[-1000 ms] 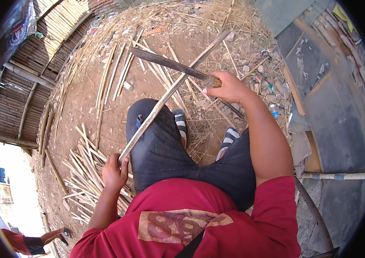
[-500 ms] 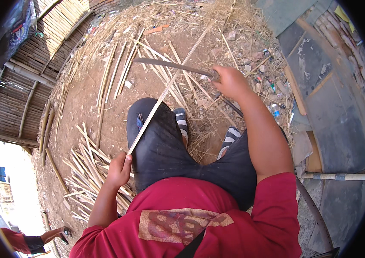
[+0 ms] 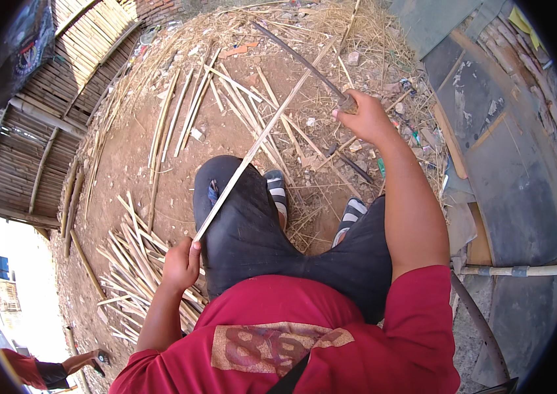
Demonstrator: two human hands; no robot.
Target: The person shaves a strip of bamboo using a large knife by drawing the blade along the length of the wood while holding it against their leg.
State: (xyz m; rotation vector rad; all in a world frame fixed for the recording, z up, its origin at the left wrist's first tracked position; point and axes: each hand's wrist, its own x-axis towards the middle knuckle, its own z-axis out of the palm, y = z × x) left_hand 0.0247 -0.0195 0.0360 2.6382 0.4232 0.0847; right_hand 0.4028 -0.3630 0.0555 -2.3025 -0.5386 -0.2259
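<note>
My left hand [image 3: 180,261] is closed around the near end of a long, pale bamboo strip [image 3: 247,159]. The strip slants up and to the right across my left knee, its far end out over the ground. In my right hand [image 3: 365,117] is the handle of a machete [image 3: 298,56] with a long, dark, narrow blade. The blade points away and to the left, and in the picture it crosses near the far part of the strip; whether they touch I cannot tell.
To my left lies a pile of split bamboo strips [image 3: 137,262]. More strips [image 3: 165,118] are scattered ahead on the dirt. A dark tool [image 3: 355,167] lies beyond my right foot. Dark boards [image 3: 515,171] stand at the right, a bamboo wall [image 3: 16,157] at the left. Another person's leg [image 3: 80,361] shows lower left.
My right hand has shifted slightly up and right. The machete's blade has swung from pointing left across the strip to pointing up and away. My left hand and the strip have barely moved.
</note>
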